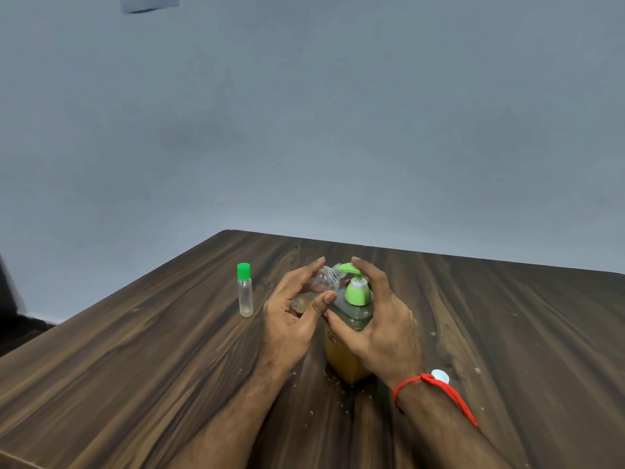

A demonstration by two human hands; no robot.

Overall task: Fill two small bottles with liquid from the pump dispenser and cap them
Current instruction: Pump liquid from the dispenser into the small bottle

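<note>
Head view: a dark wood-grain table [169,350] against a plain grey wall [304,113]; both forearms enter from the lower edge.
Pump dispenser: the pump dispenser [348,336] stands upright on the table near the centre, with amber liquid in the lower body, a darker upper section and a green pump head [355,286] whose spout points left.
Right hand: the right hand [382,319] wraps the dispenser's shoulder from the right side, thumb across the near face, forefinger curled over the top of the pump head.
Left hand: the left hand [297,309] grips an open clear bottle [321,282], fingers behind it and thumb in front.
Bottle position relative to grip: the open clear bottle lies tilted in the left hand, base low in the palm, neck raised to the right and meeting the spout tip. A small amount of pale liquid is visible near its base.
Second bottle: a capped bottle [245,291] with a green cap stands upright on the table, left of the left hand and apart from it.
Loose cap: a white cap [439,376] lies on the table just behind the right wrist.
Wrist: a red thread [436,389] encircles the right wrist.
</note>
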